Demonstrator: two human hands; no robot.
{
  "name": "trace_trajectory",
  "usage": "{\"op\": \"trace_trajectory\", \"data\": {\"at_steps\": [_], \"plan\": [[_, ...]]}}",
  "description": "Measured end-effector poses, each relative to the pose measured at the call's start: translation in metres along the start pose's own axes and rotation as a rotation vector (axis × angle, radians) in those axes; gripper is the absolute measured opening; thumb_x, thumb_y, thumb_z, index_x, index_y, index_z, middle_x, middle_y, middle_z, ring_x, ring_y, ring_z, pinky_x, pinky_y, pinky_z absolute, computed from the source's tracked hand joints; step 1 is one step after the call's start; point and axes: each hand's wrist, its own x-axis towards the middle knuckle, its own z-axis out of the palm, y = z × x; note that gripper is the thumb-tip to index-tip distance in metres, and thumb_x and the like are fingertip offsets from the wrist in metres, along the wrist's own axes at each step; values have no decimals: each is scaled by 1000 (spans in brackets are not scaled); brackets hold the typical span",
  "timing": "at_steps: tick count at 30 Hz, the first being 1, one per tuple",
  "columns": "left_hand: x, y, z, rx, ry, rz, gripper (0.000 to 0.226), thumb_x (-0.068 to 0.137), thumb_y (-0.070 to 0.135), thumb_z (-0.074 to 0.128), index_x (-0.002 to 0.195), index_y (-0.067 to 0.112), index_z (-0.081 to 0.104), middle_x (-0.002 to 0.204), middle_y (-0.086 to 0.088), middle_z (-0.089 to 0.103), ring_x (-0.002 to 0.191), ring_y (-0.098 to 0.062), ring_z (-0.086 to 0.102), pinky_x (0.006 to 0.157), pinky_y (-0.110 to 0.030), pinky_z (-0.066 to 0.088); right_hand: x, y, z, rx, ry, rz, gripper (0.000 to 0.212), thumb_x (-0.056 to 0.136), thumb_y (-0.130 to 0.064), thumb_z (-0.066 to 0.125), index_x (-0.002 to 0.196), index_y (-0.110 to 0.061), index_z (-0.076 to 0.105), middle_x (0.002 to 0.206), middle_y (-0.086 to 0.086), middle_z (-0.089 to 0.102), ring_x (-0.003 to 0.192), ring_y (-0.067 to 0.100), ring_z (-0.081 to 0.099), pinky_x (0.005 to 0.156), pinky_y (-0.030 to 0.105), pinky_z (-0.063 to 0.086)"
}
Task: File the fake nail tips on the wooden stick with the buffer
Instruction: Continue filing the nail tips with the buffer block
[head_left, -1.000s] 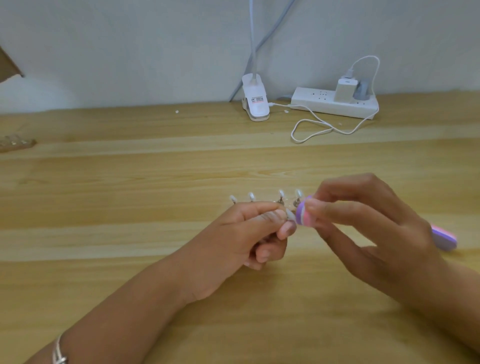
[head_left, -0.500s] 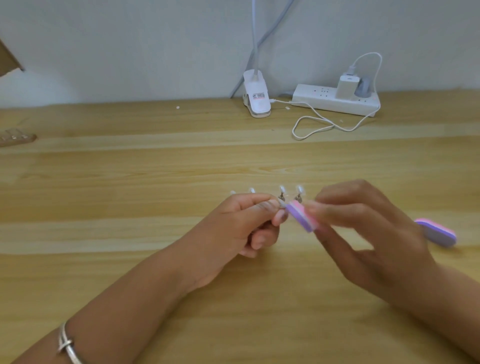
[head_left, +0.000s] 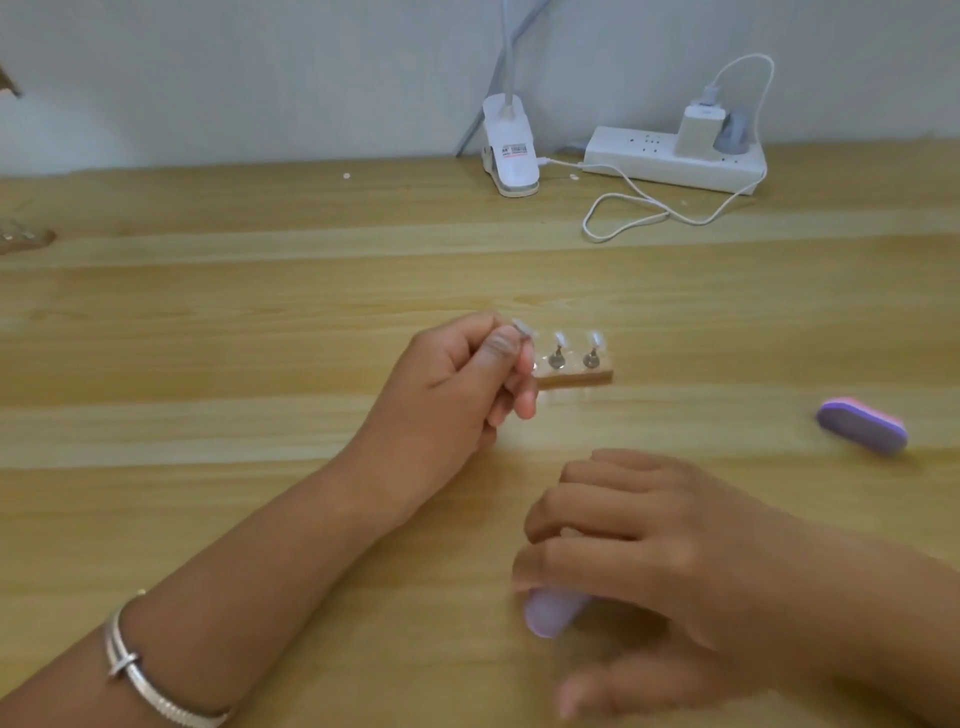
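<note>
A silver bracelet (head_left: 130, 670) of thin stacked bands circled the left wrist. The left hand (head_left: 462, 389) gripped the left end of the wooden stick (head_left: 576, 378), thumb and curled fingers closed around it. The stick was a pale rectangular bar, and its right end projected free. Small translucent fake nail tips (head_left: 560, 340), glossy and oval, stood on round metal mounts along its top. Whether the stick touched the table could not be told. Nearer the viewer and well apart from the stick, the right hand (head_left: 665, 561) held the buffer (head_left: 553, 613), a rounded lilac block, in curled fingers; this region was blurred. A second buffer (head_left: 862, 425), lilac above a pink layer, lay at far right.

The table (head_left: 260, 322) was light planked wood with visible grain, set against a plain pale wall (head_left: 260, 78). At its rear stood a white lamp clip (head_left: 511, 150) and a white power strip (head_left: 670, 161) with a looped cable (head_left: 623, 208).

Half a second earlier the buffer had met the tips at the stick's right end; the right hand had since dropped toward the viewer.
</note>
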Motion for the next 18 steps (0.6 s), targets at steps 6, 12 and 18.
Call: {"op": "trace_trajectory", "data": {"at_steps": [6,12,18], "plan": [[0,-6,-3,89,-47,96,27,102,8,46,80,6,62,67,-2,65,55,-9,44,43,-17,34,-5,35,-3,48,299,266,25,90,-36,71,102,-15,71,90,-3,62,78,7,53,74,17,46],[-3,-8,0,329,-29,274,14,90,7,66,80,13,73,69,11,66,52,2,52,58,-12,41,-2,39,-13,221,642,384,24,86,-17,74,108,-25,67,104,-5,71,88,11,68,85,18,53],[-3,-9,1,376,3,341,11,86,16,68,85,16,79,66,-8,66,61,-27,55,67,-21,45,-2,35,-9,-7,594,258,15,89,-5,70,103,-3,74,104,7,70,94,18,68,89,24,53]]}}
